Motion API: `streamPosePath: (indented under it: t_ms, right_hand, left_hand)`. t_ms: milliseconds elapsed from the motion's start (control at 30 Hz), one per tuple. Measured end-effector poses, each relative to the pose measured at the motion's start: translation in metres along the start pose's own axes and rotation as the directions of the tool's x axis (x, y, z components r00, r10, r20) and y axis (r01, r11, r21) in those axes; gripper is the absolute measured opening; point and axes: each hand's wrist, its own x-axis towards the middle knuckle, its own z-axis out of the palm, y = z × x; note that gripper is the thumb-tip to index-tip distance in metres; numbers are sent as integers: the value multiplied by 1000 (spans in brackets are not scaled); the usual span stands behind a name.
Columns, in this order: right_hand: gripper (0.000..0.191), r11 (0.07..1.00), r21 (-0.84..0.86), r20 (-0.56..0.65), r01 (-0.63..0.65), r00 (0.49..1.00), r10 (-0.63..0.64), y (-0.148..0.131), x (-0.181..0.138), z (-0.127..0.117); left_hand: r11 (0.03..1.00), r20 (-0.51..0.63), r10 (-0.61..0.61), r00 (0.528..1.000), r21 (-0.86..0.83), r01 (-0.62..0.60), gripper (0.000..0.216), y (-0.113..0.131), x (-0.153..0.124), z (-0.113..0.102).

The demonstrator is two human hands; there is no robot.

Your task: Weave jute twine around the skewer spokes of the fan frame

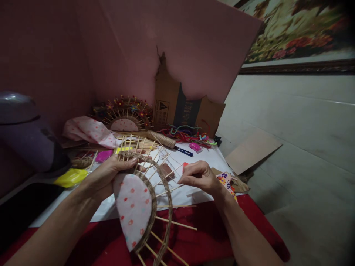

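Note:
My left hand (120, 168) grips a half-round craft piece by its upper end, fingers wrapped around its woven twine band (169, 195). Its middle is a white half-disc (133, 210) covered in cloth with small red flowers. Thin wooden sticks (177, 222) fan outward through the twine. Close to the stick tips on the right side, my right hand (198, 175) is closed in a pinch; what lies between its fingertips is hidden. An orange-red bit (185, 167) shows right at its fingers, and I cannot tell whether it is held.
Behind stands a similar half-round piece (124, 125) with colourful flowers. A twine roll (161, 139), blue cutter (183, 150), pink packet (195, 147), yellow packet (71, 177) and fuzzy coloured stems (183, 135) lie around. Torn cardboard (188, 111) leans on the wall.

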Motion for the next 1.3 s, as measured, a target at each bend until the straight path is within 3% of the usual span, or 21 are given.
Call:
streamPosePath:
  t_ms: [233,400,733,933,1100,1300]
  right_hand:
    - [12,992,-119,-142,52,987,-69,2,0,3]
    - [12,996,-90,-167,-2,986,-13,0,0,4]
    - [10,943,305,-86,-136,982,169,8,2,6]
    - [8,825,498,14,-268,953,302,10,4,13]
    - [7,791,489,131,-368,927,350,11,4,22]
    - [11,732,586,143,-347,934,328,17,4,25]
  left_hand:
    - [1000,-79,-4,997,-16,3,19,5,1,-4]
    - [998,-105,-10,994,-61,4,16,9,1,-9]
    - [987,-108,15,994,-159,-33,16,11,2,-9]
    - [974,-100,-5,995,-226,-18,21,9,3,-7]
    - [972,-94,-27,995,-234,4,16,2,8,-11]
    - [971,-98,-17,995,-239,-7,17,1,8,-11]
